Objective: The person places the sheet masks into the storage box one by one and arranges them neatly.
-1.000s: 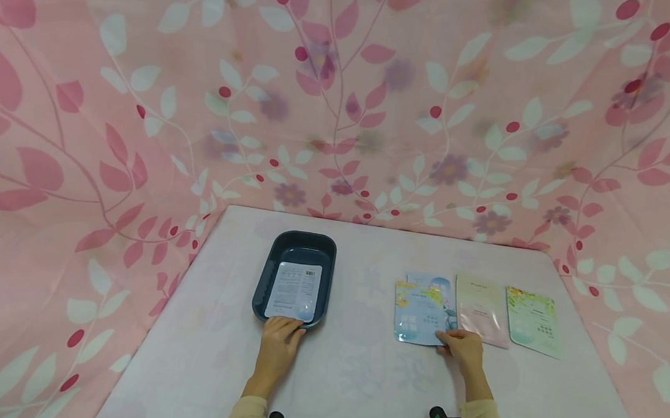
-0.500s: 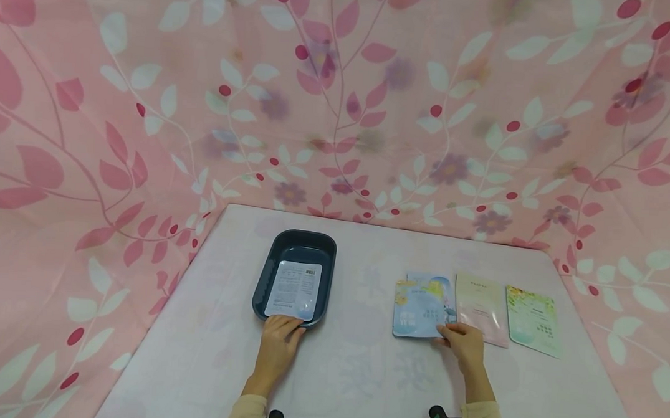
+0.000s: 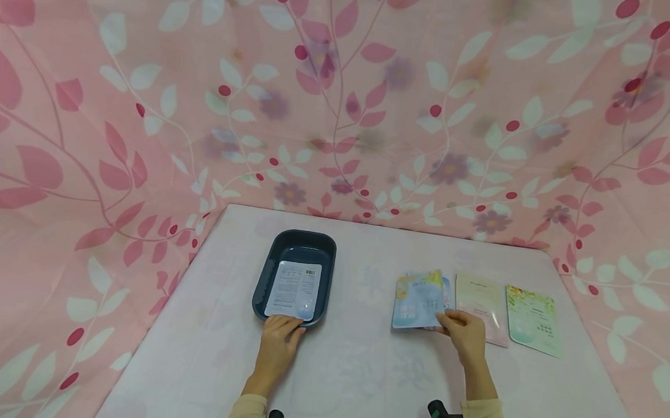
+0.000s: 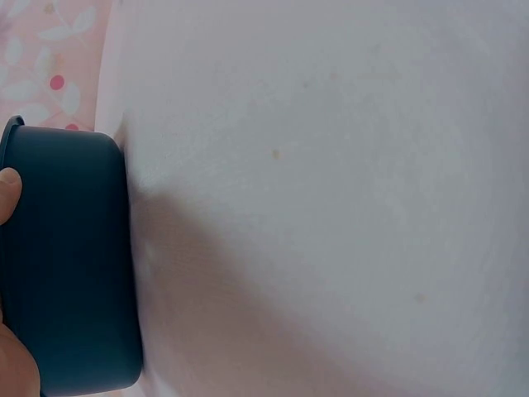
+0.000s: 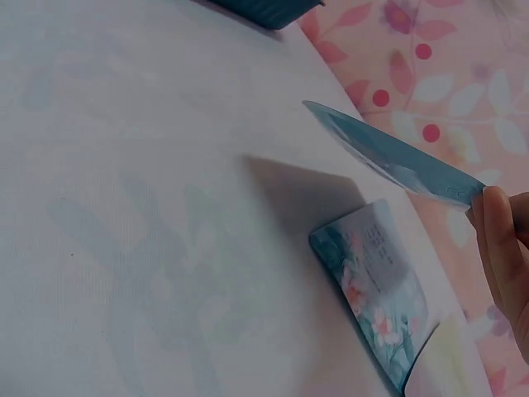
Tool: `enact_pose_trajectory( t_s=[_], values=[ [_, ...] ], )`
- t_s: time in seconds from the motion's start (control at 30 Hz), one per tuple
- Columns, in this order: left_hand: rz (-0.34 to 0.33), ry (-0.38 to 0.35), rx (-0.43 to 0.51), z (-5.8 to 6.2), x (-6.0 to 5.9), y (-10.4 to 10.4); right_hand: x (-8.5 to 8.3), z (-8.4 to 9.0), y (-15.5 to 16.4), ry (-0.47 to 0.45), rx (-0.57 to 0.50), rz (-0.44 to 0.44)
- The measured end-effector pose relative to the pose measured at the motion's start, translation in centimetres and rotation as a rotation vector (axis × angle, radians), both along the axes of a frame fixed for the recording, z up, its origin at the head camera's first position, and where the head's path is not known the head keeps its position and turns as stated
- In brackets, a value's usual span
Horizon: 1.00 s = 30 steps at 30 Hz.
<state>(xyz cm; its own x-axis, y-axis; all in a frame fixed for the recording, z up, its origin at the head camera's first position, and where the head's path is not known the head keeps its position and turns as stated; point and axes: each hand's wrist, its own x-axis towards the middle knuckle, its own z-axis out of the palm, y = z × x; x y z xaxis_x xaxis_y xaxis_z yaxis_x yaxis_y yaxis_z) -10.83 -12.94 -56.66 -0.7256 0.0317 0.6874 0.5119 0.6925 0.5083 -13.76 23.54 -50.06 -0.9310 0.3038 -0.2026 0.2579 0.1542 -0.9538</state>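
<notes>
Head view shows the blue sachet lifted off the table, pinched at its near corner by the right hand; such a thin hold could let it slip onto the sachet beneath. Left hand grips the dark tray

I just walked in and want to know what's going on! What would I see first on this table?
First the right hand, pinching a blue packet by its corner so it tilts up off the white table, another blue flowery packet lying beneath. A beige packet and a green packet lie flat just right of it. On the left, the left hand holds the near rim of a dark blue tray with a white packet inside.
</notes>
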Motion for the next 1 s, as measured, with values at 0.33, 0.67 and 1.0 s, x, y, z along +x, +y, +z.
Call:
enact_pose_trajectory(
  t_s=[0.33, 0.67, 1.0],
  values=[
    [0.002, -0.012, -0.001, -0.2, -0.1, -0.1, -0.1, 2.1, -0.9, 0.033, 0.055, 0.048],
    [0.000, -0.004, 0.002, -0.2, -0.1, -0.1, -0.2, 3.5, -1.7, 0.061, 0.041, 0.069],
    [0.007, -0.016, -0.001, -0.2, 0.0, 0.0, -0.3, 3.7, -2.5, 0.121, 0.010, 0.072]
  ],
)
